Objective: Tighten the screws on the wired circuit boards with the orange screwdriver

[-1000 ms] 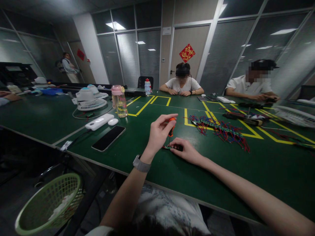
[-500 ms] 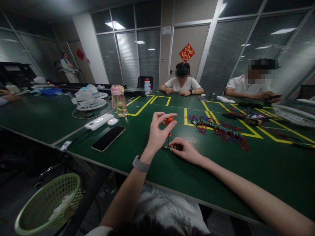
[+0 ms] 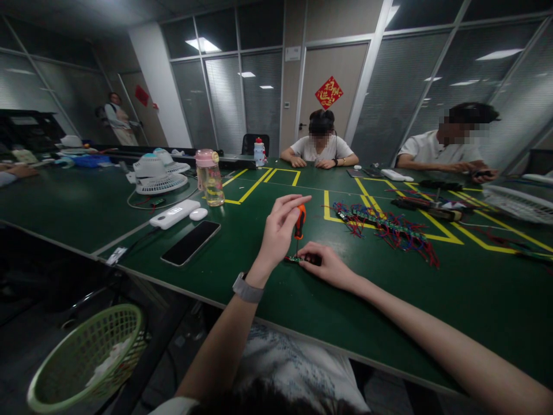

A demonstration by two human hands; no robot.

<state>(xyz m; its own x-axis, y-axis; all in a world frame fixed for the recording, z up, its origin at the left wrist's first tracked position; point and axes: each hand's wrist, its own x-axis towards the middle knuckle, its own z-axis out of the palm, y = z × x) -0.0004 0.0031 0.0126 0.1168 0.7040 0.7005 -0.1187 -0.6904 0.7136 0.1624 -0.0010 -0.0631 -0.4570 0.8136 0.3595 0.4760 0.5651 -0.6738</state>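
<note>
My left hand (image 3: 279, 233) pinches the orange-and-black handle of a small screwdriver (image 3: 299, 223), held upright with its tip down on a small green circuit board (image 3: 296, 259) on the green table (image 3: 242, 271). My right hand (image 3: 328, 264) lies curled on the table and presses that board down with its fingertips. A grey watch is on my left wrist. A heap of green boards with red and blue wires (image 3: 389, 229) lies to the right, beyond my hands.
A black phone (image 3: 190, 242), a white remote (image 3: 174, 214) and a white mouse (image 3: 198, 214) lie left of my hands. A pink-lidded bottle (image 3: 209, 177) and two small fans (image 3: 155, 173) stand farther back. A green basket (image 3: 88, 357) sits below the table edge. Two people sit opposite.
My left fingers have shifted round the screwdriver handle, spreading half a second ago and closing on it again now. My right hand and the board stayed where they were.
</note>
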